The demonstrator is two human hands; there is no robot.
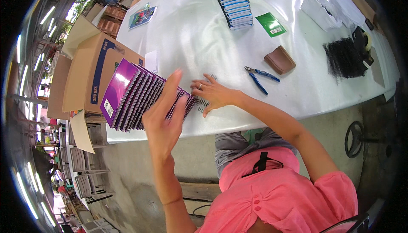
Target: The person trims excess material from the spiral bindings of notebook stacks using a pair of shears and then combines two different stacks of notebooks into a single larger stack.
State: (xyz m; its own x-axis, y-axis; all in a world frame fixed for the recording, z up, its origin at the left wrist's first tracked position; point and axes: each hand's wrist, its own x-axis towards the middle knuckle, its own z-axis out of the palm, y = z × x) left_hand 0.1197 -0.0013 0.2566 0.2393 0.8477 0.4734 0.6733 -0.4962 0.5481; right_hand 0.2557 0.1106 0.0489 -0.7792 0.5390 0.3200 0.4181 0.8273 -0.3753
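Observation:
A stack of purple spiral notebooks [144, 93] leans on the near left part of the table, its wire bindings turned toward me. My left hand [163, 114] is raised in front of the stack, slightly blurred, with index finger and thumb stretched apart and nothing visible in it. Just right of the stack, my right hand [212, 93] rests palm down with spread fingers. Beneath and beside its fingers lie dark wire binding pieces [200, 104], partly covered by the hand. Whether my left hand touches the notebooks I cannot tell.
Blue-handled pliers [260, 80] lie beside a brown pouch [280, 60] on the white table. A green notebook cover [270, 24] and tall notebook stack [233, 3] are farther back. Black binding wires [343, 58] sit at right. An open carton [91, 73] stands at left.

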